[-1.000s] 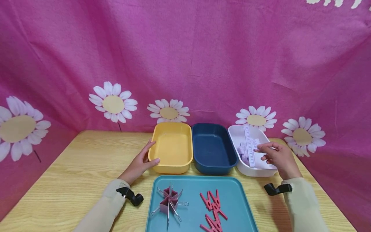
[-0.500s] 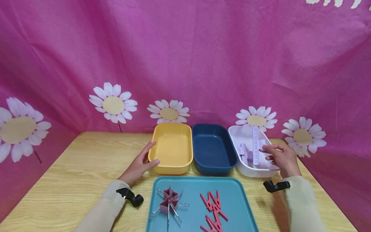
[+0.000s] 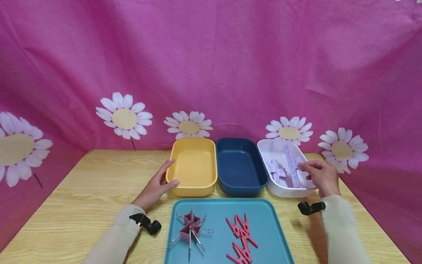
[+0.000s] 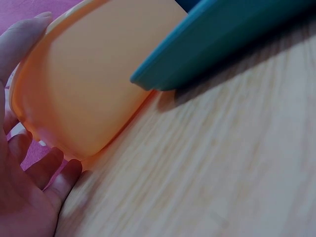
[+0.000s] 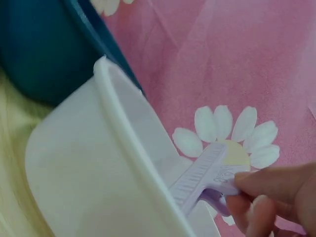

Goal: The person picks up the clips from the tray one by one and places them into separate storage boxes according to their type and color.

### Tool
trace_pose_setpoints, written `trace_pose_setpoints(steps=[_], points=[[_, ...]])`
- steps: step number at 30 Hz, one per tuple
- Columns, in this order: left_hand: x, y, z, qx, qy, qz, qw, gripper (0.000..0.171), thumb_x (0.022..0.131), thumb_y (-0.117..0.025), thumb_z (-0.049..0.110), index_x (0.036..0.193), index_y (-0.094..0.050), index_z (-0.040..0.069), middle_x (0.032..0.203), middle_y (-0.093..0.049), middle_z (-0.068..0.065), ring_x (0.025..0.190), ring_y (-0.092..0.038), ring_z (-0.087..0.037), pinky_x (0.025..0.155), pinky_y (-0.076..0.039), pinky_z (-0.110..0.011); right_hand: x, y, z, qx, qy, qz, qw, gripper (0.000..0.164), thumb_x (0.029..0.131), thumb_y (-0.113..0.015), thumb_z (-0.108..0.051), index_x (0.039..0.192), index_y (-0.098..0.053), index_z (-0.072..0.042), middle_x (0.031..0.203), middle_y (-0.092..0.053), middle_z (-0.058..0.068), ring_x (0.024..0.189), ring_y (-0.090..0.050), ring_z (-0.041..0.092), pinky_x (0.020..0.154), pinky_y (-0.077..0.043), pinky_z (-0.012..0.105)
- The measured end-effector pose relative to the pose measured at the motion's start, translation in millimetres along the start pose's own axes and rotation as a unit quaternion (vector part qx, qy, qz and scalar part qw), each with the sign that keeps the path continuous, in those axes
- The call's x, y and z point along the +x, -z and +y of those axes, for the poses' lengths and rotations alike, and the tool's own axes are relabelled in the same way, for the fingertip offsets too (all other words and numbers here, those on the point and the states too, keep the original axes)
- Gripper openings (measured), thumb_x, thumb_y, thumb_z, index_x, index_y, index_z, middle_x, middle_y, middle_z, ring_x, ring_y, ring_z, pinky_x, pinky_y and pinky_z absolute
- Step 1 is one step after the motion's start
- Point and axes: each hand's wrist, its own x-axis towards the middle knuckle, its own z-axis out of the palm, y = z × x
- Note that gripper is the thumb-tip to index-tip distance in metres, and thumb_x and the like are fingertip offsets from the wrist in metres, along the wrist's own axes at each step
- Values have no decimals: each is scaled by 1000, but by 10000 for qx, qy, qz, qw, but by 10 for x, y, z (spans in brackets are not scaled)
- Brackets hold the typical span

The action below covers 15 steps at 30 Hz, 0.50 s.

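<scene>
My right hand (image 3: 324, 178) pinches a lilac plastic caliper (image 5: 200, 175) with a ruled scale, between thumb and fingers. In the head view the caliper stands out as a long strip slanting over the white bin (image 3: 278, 190). Other lilac pieces (image 3: 277, 172), one with a ruled strip, lie in that bin. At the left, my left hand (image 3: 156, 187) rests against the corner of the yellow bin (image 3: 194, 192), thumb and fingers spread apart over its rim. The left wrist view shows the lower fingers (image 4: 47, 168) loosely bent beside the bin's wall.
A navy bin (image 3: 242, 170) stands between the yellow and white bins. In front, a teal tray (image 3: 214, 253) carries dark pink binder clips (image 3: 191, 229) and several red clothespins (image 3: 242, 238). The wooden table (image 3: 108, 187) ends at a pink flowered cloth (image 3: 211, 66).
My right hand has shifted right with the caliper, whose strip has moved right and now slants the other way. More lilac pieces in the white bin show. My left hand keeps its place on the yellow bin.
</scene>
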Motion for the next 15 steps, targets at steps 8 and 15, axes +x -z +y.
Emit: trace_pose_setpoints(steps=[8, 15], points=[[14, 7, -33, -17, -94, 3, 10000, 74, 91, -68, 31, 152, -26, 31, 162, -2, 1, 143, -25, -30, 111, -29, -41, -2, -5, 9, -572, 70, 308, 9979, 44, 93, -63, -38, 120, -66, -3, 116, -61, 15, 85, -54, 24, 60, -48, 24], [14, -2, -33, -34, -96, -16, 9999, 74, 91, -68, 30, 152, -26, 29, 162, -2, 2, 143, -26, -29, 111, -29, -41, 1, -19, 37, -806, -120, 351, 9961, 42, 95, -61, -34, 120, -65, -1, 115, -61, 18, 88, -54, 26, 60, -49, 22]])
